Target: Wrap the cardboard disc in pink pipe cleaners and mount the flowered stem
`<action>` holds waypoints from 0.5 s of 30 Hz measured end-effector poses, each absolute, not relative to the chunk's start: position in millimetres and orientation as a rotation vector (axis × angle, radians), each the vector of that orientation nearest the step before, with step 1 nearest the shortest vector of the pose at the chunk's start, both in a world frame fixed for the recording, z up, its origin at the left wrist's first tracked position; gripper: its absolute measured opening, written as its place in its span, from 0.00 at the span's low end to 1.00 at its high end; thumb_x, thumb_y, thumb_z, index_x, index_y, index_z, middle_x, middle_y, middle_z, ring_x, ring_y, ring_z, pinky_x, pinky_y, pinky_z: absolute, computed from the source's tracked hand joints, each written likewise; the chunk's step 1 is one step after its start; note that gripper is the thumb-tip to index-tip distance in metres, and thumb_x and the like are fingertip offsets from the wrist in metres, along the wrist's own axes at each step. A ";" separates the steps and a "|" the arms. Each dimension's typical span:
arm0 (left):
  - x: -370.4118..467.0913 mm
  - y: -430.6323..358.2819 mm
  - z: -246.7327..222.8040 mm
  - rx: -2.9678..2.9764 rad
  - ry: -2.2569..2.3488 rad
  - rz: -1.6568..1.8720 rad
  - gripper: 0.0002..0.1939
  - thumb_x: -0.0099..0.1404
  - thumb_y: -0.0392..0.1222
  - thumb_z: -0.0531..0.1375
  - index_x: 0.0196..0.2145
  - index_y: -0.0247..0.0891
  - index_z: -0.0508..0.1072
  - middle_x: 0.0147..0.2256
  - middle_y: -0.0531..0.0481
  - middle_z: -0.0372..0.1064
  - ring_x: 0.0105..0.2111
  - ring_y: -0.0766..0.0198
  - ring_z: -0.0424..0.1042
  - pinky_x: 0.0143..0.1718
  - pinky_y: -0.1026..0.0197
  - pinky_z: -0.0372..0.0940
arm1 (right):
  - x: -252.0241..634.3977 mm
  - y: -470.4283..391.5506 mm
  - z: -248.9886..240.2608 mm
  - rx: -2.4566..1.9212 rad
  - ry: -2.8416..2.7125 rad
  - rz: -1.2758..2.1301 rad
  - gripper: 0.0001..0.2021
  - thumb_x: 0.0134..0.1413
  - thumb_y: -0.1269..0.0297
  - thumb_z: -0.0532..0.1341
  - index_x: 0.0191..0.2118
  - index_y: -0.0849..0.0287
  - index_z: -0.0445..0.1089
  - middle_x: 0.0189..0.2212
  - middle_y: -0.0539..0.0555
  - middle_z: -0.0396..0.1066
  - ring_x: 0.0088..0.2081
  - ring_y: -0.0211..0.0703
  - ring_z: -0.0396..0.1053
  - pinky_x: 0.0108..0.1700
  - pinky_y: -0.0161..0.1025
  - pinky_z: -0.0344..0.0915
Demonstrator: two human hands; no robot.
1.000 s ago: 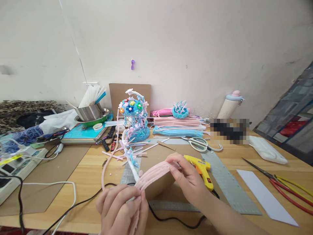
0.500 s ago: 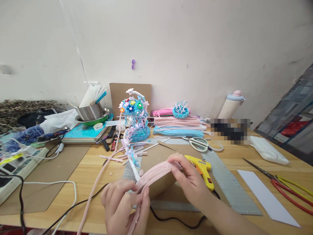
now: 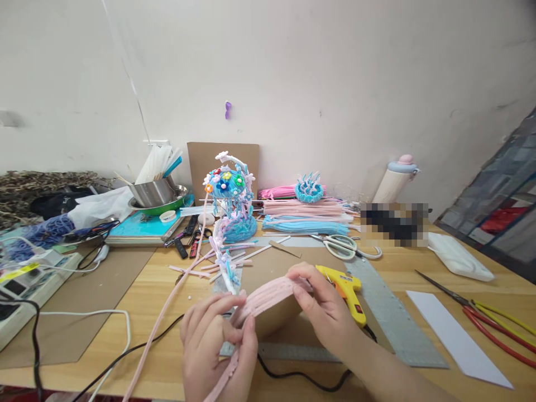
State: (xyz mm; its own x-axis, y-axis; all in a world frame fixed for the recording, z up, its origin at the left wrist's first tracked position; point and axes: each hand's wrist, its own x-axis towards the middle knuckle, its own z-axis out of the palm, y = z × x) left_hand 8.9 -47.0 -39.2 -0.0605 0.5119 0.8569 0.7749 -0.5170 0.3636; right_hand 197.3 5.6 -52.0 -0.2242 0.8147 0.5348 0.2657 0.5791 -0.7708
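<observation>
A pale pink band of pipe cleaners (image 3: 270, 296), laid side by side, arches between my hands over the brown cardboard. My left hand (image 3: 220, 340) pinches its near left end, where a pink tail runs down through the fingers. At the other end my right hand (image 3: 320, 296) grips the band between thumb and fingers. Just behind the left fingers stands a white fuzzy stem (image 3: 226, 273) dressed with small lilac and blue pieces. It leads toward a blue pipe-cleaner lantern shape (image 3: 228, 184) covered in colourful flowers. A yellow glue gun (image 3: 349, 293) lies beside my right hand.
White-handled scissors (image 3: 341, 245) and pink and blue pipe-cleaner bundles (image 3: 305, 223) lie behind. On the right are red-and-yellow-handled scissors (image 3: 473, 307) and a white card strip (image 3: 458, 338). A power strip (image 3: 37, 290) and cords occupy the left. A steel bowl (image 3: 154, 192) stands at the back left.
My left fingers have shifted slightly up and right along the pink band, and its lower tail now slants further left. My right hand keeps its place.
</observation>
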 end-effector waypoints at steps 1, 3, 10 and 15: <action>8.8 -46.9 -39.6 -1.973 -1.403 -1.617 0.16 0.59 0.28 0.60 0.21 0.41 0.60 0.34 0.50 0.75 0.40 0.57 0.71 0.45 0.50 0.57 | 197.6 5.1 -51.9 -0.899 -1.778 0.654 0.06 0.66 0.65 0.52 0.44 0.49 0.65 0.38 0.48 0.68 0.40 0.40 0.67 0.42 0.35 0.63; 8.9 -46.9 -40.6 -1.980 -1.410 -1.658 0.16 0.60 0.28 0.60 0.21 0.40 0.60 0.34 0.50 0.74 0.40 0.58 0.70 0.44 0.51 0.57 | 198.0 3.7 -49.9 -0.919 -1.795 0.623 0.06 0.65 0.65 0.52 0.44 0.49 0.64 0.38 0.48 0.68 0.40 0.41 0.67 0.42 0.37 0.62; 10.7 -47.9 -41.2 -2.026 -1.376 -1.712 0.15 0.60 0.27 0.60 0.22 0.40 0.60 0.35 0.51 0.74 0.40 0.59 0.70 0.44 0.52 0.58 | 199.7 -5.2 -25.6 -0.861 -2.022 0.444 0.13 0.61 0.65 0.56 0.51 0.50 0.62 0.43 0.51 0.70 0.43 0.47 0.65 0.44 0.44 0.60; 10.6 -49.4 -40.8 -2.068 -1.361 -1.689 0.16 0.59 0.26 0.60 0.22 0.40 0.60 0.36 0.51 0.74 0.41 0.59 0.70 0.44 0.52 0.58 | 199.1 -6.7 -10.9 -0.789 -2.170 0.412 0.14 0.61 0.65 0.58 0.52 0.49 0.65 0.46 0.52 0.71 0.46 0.47 0.65 0.47 0.45 0.59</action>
